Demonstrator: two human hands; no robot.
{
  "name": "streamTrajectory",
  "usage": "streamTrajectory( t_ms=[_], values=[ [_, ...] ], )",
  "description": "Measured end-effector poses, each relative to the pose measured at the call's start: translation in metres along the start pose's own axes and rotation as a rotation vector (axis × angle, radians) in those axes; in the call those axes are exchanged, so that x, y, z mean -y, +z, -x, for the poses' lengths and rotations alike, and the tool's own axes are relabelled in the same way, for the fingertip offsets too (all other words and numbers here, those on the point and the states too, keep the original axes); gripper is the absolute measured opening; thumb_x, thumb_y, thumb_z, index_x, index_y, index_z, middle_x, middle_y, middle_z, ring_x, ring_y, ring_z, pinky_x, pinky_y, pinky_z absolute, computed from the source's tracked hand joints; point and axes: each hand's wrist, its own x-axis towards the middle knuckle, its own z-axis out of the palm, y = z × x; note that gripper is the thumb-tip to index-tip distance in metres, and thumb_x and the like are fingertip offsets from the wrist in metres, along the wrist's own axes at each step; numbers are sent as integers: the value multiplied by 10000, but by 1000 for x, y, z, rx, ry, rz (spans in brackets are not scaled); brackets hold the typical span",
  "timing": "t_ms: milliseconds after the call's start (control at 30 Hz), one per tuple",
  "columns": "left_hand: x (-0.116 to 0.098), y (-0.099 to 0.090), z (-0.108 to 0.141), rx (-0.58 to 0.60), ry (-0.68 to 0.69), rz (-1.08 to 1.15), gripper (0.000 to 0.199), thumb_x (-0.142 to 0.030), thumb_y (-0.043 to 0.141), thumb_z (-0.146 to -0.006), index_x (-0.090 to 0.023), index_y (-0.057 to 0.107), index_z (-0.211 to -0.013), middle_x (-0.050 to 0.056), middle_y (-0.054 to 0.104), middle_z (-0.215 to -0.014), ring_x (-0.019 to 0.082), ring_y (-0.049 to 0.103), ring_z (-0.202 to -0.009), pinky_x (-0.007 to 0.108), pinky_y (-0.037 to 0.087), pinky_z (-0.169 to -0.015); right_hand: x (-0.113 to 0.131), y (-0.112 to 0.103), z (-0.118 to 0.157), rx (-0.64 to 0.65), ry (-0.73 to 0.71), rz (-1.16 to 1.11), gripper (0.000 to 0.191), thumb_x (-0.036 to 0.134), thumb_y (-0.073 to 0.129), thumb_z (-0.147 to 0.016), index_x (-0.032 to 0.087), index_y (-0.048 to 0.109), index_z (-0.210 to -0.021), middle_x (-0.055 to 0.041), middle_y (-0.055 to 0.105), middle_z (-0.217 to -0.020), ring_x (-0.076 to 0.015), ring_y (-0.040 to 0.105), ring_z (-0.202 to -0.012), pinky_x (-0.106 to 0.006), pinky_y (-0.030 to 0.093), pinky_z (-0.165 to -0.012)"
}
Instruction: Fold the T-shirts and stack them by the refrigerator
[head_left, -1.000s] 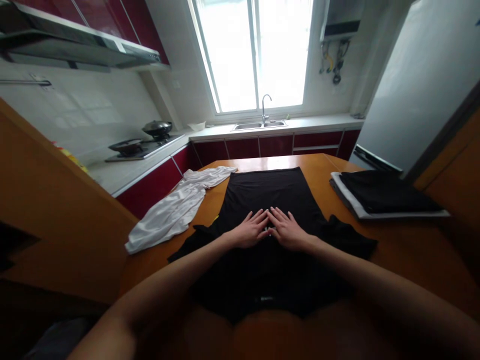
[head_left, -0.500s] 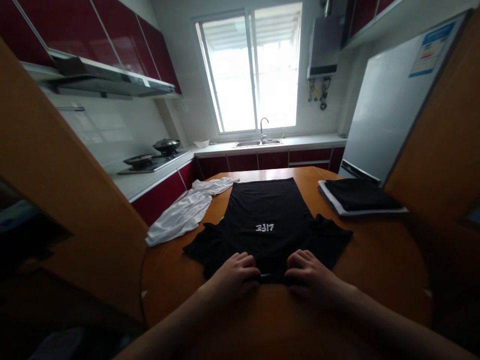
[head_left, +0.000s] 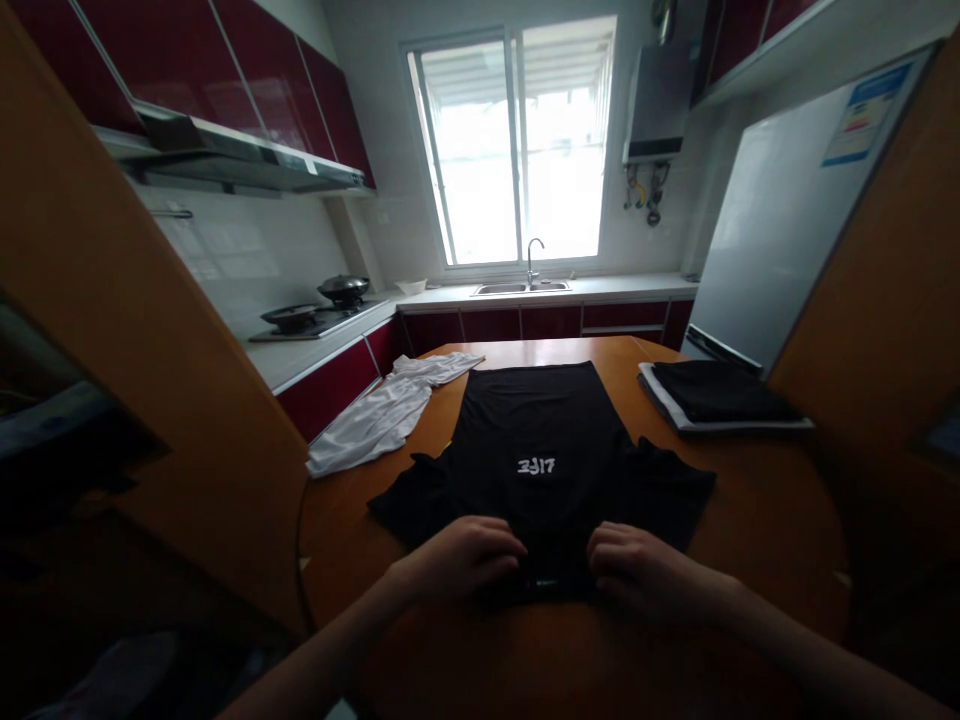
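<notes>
A black T-shirt (head_left: 536, 420) lies spread out with its collar end toward me and its sleeves out to both sides; white characters show on it. My left hand (head_left: 476, 552) is closed on the left part of the collar end, fingers bent over the cloth. On the right part of that same end, my right hand (head_left: 628, 562) is closed in the same way. Between the two hands a dark strip of the shirt's edge shows, with a small shiny spot. The fingertips are partly hidden in shadow.
The shirt rests on a round-edged wooden table (head_left: 757, 520). A crumpled white garment (head_left: 375, 420) lies at its left edge, and folded black and white clothes (head_left: 720, 392) at its right. Beyond stand a counter with a sink (head_left: 517, 287) and a fridge (head_left: 787, 210).
Both hands have moved slightly toward me and a little apart, and the shirt's near edge has come closer with them. The view has shifted slightly.
</notes>
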Motion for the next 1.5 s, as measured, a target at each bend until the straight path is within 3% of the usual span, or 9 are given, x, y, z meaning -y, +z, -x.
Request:
streamTrajectory(
  t_ms=[133,300,433,700,867,967,1200,1300,1500],
  values=[
    [44,-11,11,-332,-268,-214,379,-388,447,-1027,-259,639,-1327,97,636,-1352,243,602,-1235,395,462,-1071,-39,-3,6,-354,254,120,288,267,442,-997,253,654,-1191,-107,659,-1245,-247,613,-1159,-440,497,-1000],
    [84,1,39,-140,-496,-409,616,-518,417,-1016,-265,344,-1573,109,254,-1651,311,235,-1522,563,215,-1208,-87,16,32,-275,579,374,586,479,470,-963,229,484,-1493,-141,402,-1586,-319,344,-1476,-576,293,-1181],
    [82,-6,40,-83,-522,-417,636,-535,439,-1000,-253,362,-1565,121,232,-1654,318,190,-1531,568,194,-1208,-90,21,36,-247,645,344,591,518,439,-972,213,517,-1472,-152,391,-1587,-319,331,-1481,-575,293,-1181],
    [70,-19,-92,-242,-259,-252,464,-416,528,-978,-180,606,-1370,183,527,-1482,323,468,-1399,482,325,-1167,-84,-3,-67,-439,504,-7,429,363,533,-945,161,656,-1304,-157,529,-1487,-293,443,-1416,-482,306,-1199],
    [66,17,-139,-79,-158,-298,583,-531,505,-981,-289,447,-1508,102,305,-1637,337,204,-1528,615,168,-1201,-115,-20,-142,-572,648,-576,281,343,545,-949,151,736,-1021,-133,736,-1159,-306,633,-1196,-496,426,-1107],
    [65,33,-135,-40,-128,-334,607,-563,441,-1002,-298,388,-1546,104,252,-1654,338,156,-1539,637,129,-1203,-140,-31,-176,-456,671,-835,429,410,388,-1030,125,707,-1011,-151,757,-1076,-272,705,-1053,-476,528,-994],
    [65,34,-127,-66,-130,-349,605,-593,378,-1015,-333,347,-1561,61,252,-1659,317,165,-1540,614,152,-1218,-226,-49,-235,203,584,-1553,666,557,202,-1051,55,613,-1202,-241,667,-1253,-277,681,-1137,-473,484,-1043],
    [66,34,-127,-69,-124,-327,611,-604,361,-1015,-340,331,-1565,42,228,-1667,307,146,-1544,605,149,-1224,-274,-59,-260,58,601,-1625,615,538,182,-1054,97,560,-1256,-228,638,-1292,-283,671,-1153,-493,508,-1012],
    [65,32,-124,-71,-129,-295,620,-600,370,-1014,-348,303,-1576,23,203,-1672,300,141,-1546,590,151,-1234,-332,-75,-315,-580,745,-1534,487,470,201,-1064,174,465,-1346,-184,572,-1364,-213,689,-1068,-424,592,-896]
  ],
)
